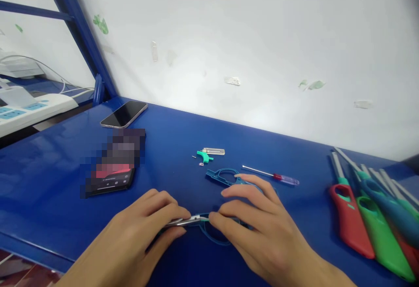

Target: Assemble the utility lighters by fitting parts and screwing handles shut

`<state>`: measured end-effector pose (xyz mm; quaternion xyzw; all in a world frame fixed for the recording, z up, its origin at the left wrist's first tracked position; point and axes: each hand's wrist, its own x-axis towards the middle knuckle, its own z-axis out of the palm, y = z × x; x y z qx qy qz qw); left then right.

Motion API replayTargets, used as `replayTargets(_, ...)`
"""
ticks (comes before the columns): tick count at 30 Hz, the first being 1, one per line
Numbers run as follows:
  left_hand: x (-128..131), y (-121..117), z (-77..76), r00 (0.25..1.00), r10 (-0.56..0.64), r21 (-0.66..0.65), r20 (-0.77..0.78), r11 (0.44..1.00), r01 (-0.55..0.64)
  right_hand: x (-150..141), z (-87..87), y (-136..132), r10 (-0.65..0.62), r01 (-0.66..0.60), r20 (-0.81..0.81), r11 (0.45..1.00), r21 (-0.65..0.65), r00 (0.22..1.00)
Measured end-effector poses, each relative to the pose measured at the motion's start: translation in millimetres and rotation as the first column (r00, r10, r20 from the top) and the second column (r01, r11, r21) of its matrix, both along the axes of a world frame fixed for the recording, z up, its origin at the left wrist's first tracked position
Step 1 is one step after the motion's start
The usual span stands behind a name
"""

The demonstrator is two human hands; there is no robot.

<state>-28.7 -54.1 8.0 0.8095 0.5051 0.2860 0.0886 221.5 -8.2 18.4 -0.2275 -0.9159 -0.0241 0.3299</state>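
My left hand (149, 223) pinches the metal tube (185, 222) of a long-necked lighter between thumb and fingers. The tube joins a blue lighter casing half (212, 237) lying low over the table. My right hand (258, 221) grips this casing at the tube's end, its other fingers spread above; its thumb is hidden. Just beyond those fingers lies a second blue casing half (214, 175). Behind it are a green trigger (204, 156), a clear fuel tank (214, 151) and tiny metal bits (200, 164).
A screwdriver (271, 175) with a red and clear handle lies right of the parts. Several lighters, including a red one (352, 221) and a green one (384, 239), are heaped at right. Two phones lie left, one dark (126, 114); a power strip (39, 108) is beyond. A white wall (229, 38) bounds the blue table.
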Motion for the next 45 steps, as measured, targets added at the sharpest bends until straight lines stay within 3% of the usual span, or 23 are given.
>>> replayTargets(4, 0.0, 3.0, 4.1, 1.000, -0.008, -0.019, 0.013, 1.000, 0.008, -0.5, -3.7, -0.1, 0.014, -0.014, 0.008, 1.000, -0.013, 1.000)
replayTargets(19, -0.1, -4.0, -3.6, 1.000, 0.014, -0.055, 0.027, 0.998, -0.012, -2.7, -9.4, -0.7, 0.023, -0.023, -0.023, 1.000, 0.007, 0.999)
replayTargets(29, 7.4, -1.1, 2.6, 0.989, 0.112, 0.035, -0.101, 0.993, -0.109, -2.8, -8.8, -1.1, 0.008, -0.007, -0.029, 1.000, 0.008, 1.000)
replayTargets(34, 6.8, -2.4, 0.9, 0.988, 0.097, 0.046, -0.121, 0.995, -0.092, -3.2, -9.9, -1.0, 0.001, -0.001, -0.033, 1.000, -0.009, 0.999)
replayTargets(40, 0.8, -4.5, -5.3, 0.996, -0.008, 0.086, -0.089, 0.996, 0.015, -2.6, -10.7, -2.5, 0.001, -0.003, -0.041, 0.999, -0.039, 0.999)
replayTargets(45, -2.4, -4.6, -8.0, 0.994, -0.036, 0.041, -0.104, 0.998, 0.041, -3.0, -10.1, -3.7, 0.005, -0.005, -0.020, 0.999, -0.047, 1.000)
